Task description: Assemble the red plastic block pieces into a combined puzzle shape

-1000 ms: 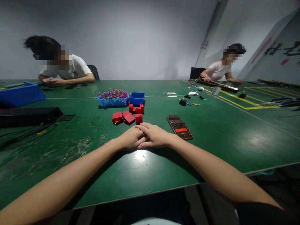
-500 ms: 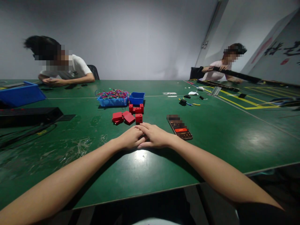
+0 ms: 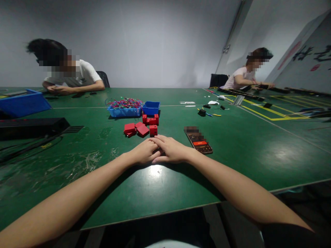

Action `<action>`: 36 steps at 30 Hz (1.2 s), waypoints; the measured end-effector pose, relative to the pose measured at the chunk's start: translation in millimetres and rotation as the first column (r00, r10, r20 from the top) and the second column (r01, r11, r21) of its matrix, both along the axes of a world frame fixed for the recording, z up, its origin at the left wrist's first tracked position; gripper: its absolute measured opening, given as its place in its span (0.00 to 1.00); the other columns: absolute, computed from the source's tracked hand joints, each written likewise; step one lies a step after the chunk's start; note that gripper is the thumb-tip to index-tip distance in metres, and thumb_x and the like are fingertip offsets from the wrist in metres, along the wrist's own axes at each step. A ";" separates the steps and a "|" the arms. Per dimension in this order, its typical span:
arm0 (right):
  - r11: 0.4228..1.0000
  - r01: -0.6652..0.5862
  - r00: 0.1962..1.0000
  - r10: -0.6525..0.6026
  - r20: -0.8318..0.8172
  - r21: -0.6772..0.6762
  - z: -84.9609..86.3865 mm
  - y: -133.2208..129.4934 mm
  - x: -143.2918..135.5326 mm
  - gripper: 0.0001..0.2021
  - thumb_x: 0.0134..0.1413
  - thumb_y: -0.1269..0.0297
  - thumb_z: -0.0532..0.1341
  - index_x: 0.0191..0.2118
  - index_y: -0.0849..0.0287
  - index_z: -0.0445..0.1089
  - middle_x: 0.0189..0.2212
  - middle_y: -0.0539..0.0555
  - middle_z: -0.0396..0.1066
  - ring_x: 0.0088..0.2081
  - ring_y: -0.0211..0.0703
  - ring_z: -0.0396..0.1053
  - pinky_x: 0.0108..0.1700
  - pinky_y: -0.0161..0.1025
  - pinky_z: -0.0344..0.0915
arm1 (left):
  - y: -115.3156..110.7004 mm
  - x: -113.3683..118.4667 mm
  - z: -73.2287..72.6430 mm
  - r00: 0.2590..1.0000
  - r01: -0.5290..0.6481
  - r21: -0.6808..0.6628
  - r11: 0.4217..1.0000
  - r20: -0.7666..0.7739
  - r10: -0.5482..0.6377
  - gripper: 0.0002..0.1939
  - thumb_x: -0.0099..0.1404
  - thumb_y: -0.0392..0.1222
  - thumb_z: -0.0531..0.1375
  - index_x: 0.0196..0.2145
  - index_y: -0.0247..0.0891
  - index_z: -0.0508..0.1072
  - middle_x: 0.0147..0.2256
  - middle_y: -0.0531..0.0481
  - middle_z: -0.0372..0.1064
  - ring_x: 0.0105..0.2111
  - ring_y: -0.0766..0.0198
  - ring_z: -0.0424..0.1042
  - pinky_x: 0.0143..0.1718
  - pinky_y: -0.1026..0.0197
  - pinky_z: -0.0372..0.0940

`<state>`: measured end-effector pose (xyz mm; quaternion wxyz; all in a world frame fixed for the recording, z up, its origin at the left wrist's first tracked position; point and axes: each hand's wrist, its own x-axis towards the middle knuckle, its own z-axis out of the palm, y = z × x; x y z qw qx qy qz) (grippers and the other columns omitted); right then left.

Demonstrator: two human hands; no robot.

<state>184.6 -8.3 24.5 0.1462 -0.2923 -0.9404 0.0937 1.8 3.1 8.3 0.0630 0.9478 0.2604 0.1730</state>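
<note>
My left hand (image 3: 144, 151) and my right hand (image 3: 172, 150) rest together on the green table (image 3: 155, 193), closed against each other. The fingers of the right overlap those of the left, and no object shows between them. Just beyond my fingertips stands a small red block (image 3: 153, 131) with holes in its face. A few more red block-shaped pieces (image 3: 142, 130) lie to its left, and another red piece with raised ends (image 3: 150, 120) sits behind. A smartphone (image 3: 198, 140) with a lit screen lies to the right of my right hand.
Behind the red pieces are a blue bin (image 3: 125, 112) full of coloured wires and a smaller blue bin (image 3: 151, 108). Pliers (image 3: 213, 115) lie farther right. A long black case (image 3: 33, 128) with cables is at left. Two people sit across the table.
My hands have stayed still. The person at the far right has lowered the long dark strip that was raised and now leans over it at the table.
</note>
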 end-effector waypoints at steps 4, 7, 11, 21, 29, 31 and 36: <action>1.000 -0.001 1.000 0.001 -0.007 -0.006 0.4 0.3 0.2 0.42 0.51 0.42 0.62 0.65 0.62 0.50 0.58 0.68 0.60 0.60 0.58 0.57 0.58 0.53 0.59 | -0.3 0.4 0.4 1.000 0.004 0.000 1.000 0.005 -0.004 0.12 0.66 0.38 0.53 0.40 0.33 0.75 0.42 0.41 0.74 0.41 0.56 0.72 0.45 0.56 0.66; 1.000 0.001 1.000 -0.001 -0.018 -0.021 2.8 -0.9 0.1 0.42 0.50 0.44 0.62 0.65 0.62 0.51 0.59 0.68 0.59 0.61 0.58 0.57 0.59 0.54 0.58 | -1.9 0.2 0.6 1.000 0.004 0.014 1.000 0.021 -0.004 0.12 0.64 0.37 0.53 0.40 0.34 0.75 0.42 0.42 0.75 0.41 0.57 0.72 0.46 0.56 0.65; 0.997 0.041 0.999 -0.041 -0.009 -0.059 3.8 -4.6 -2.6 0.40 0.53 0.49 0.62 0.66 0.62 0.48 0.61 0.67 0.59 0.61 0.56 0.59 0.59 0.52 0.58 | -6.6 -1.2 3.1 0.988 -0.139 0.127 0.982 0.084 0.129 0.11 0.63 0.37 0.53 0.33 0.36 0.76 0.34 0.45 0.76 0.37 0.57 0.72 0.47 0.51 0.63; 0.939 0.342 0.928 -0.333 0.165 -0.031 -1.9 -1.0 -1.1 0.36 0.58 0.39 0.51 0.62 0.62 0.58 0.64 0.68 0.53 0.65 0.64 0.51 0.61 0.66 0.50 | 6.6 -6.5 -5.0 0.850 -0.510 0.170 0.843 0.251 0.463 0.33 0.59 0.44 0.58 0.60 0.30 0.56 0.63 0.31 0.50 0.64 0.41 0.49 0.60 0.40 0.51; 0.915 0.404 0.912 -0.402 0.087 -0.005 -0.6 9.4 3.1 0.21 0.60 0.57 0.54 0.54 0.64 0.65 0.56 0.67 0.66 0.58 0.57 0.64 0.57 0.54 0.59 | 14.0 -9.6 -12.5 0.909 -0.398 0.064 0.915 0.165 0.384 0.33 0.62 0.44 0.55 0.62 0.29 0.52 0.61 0.31 0.56 0.61 0.45 0.57 0.61 0.40 0.53; 0.896 0.444 0.896 -0.443 0.043 -0.007 -1.7 13.5 5.0 0.18 0.59 0.65 0.53 0.53 0.65 0.65 0.51 0.66 0.70 0.53 0.53 0.68 0.55 0.50 0.62 | 13.3 -9.7 -11.3 0.912 -0.388 0.068 0.919 0.171 0.372 0.33 0.62 0.44 0.55 0.62 0.30 0.52 0.61 0.31 0.56 0.61 0.46 0.56 0.61 0.41 0.53; 0.893 0.450 0.884 -0.450 -0.125 -0.029 -9.0 22.8 9.1 0.26 0.57 0.66 0.55 0.60 0.66 0.56 0.57 0.67 0.64 0.58 0.51 0.62 0.57 0.49 0.60 | 11.6 -10.3 -6.9 0.940 -0.288 0.065 0.955 0.208 0.270 0.33 0.62 0.42 0.57 0.62 0.34 0.54 0.60 0.34 0.58 0.61 0.47 0.57 0.61 0.42 0.55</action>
